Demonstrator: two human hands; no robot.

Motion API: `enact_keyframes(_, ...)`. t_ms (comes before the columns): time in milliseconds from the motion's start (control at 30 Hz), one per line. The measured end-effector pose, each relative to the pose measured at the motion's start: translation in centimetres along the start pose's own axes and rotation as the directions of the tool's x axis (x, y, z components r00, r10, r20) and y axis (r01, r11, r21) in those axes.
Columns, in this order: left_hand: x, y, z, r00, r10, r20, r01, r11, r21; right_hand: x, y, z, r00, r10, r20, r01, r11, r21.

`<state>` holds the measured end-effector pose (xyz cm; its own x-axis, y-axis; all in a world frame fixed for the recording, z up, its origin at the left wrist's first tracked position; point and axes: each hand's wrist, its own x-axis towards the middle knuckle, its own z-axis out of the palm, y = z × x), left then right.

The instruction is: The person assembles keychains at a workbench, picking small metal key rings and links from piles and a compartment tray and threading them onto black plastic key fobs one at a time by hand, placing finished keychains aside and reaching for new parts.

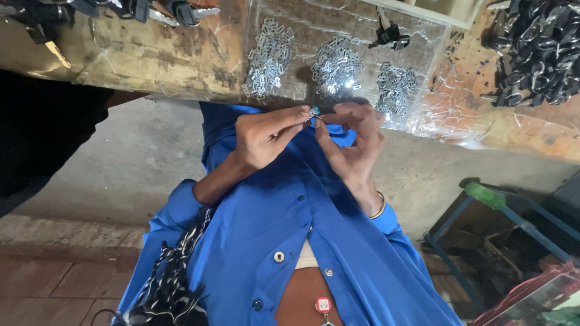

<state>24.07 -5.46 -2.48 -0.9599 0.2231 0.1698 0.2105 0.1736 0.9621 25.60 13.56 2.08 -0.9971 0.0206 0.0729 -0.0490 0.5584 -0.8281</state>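
My left hand (266,136) and my right hand (353,145) meet fingertip to fingertip in front of my blue shirt (290,229), just below the bench edge. Between them they pinch a small metal piece with a blue end (314,113); most of it is hidden by the fingers. My right wrist wears a thin bangle (380,208). On the worn wooden bench (181,54) right above the hands lie three heaps of small silvery metal parts (270,54) (336,65) (394,89) on clear plastic sheeting.
Black-headed keys (181,11) lie at the bench's top left, one more key (389,33) sits beyond the heaps, and a big pile of black key heads (538,51) fills the top right. A blue metal frame (483,211) stands at the right. Dark cloth (42,133) fills the left.
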Motion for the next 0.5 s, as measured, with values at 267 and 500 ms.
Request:
enact_keyframes(267, 0.2, -0.2, 1.3, 0.991, 0.128, 0.044, -0.129, 0.991, 0.038, 0.5, 0.0, -3.1, 0.987, -0.040, 0.154, 0.070, 0.979, -0.193)
enact_keyframes(500, 0.0, 0.2, 2.8, 1.000, 0.008, 0.020, -0.006, 0.994, -0.108, 1.0, 2.9, -6.6, 0.999, -0.037, -0.018, 0.018, 0.790, -0.613)
